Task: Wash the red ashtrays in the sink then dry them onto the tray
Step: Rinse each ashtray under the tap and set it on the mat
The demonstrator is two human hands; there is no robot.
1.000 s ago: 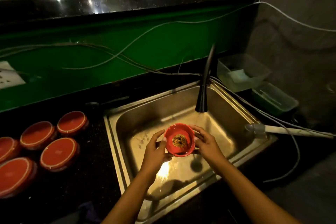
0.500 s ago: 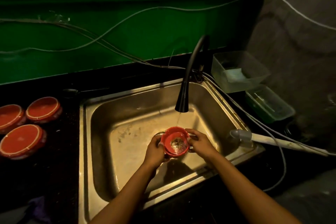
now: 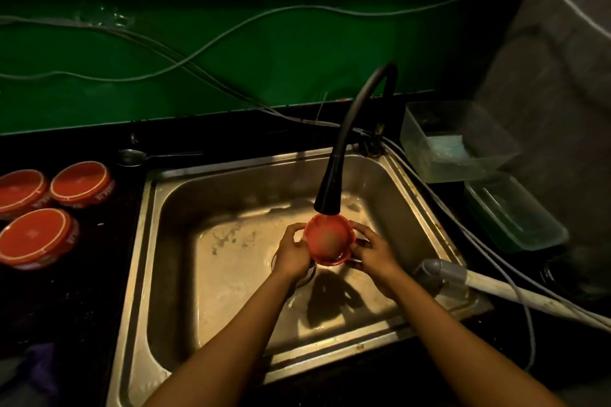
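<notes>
Holding red ashtray (image 3: pixel 329 238) under faucet (image 3: pixel 330 188), left hand (image 3: pixel 292 254), right hand (image 3: pixel 372 253) gripping its rim, contents blurred

The red ashtray (image 3: pixel 329 238) has come up right beneath the faucet (image 3: pixel 328 198) nozzle. A second ago brown residue showed plainly inside it; now the bowl looks blurred and mostly red.

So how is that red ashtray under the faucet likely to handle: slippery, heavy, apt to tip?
Probably slippery: the red ashtray sits right under the faucet. Likely rigid and light, since the left hand and right hand hold it by fingertips at the rim. Its shallow, wide shape should resist tipping.
</notes>
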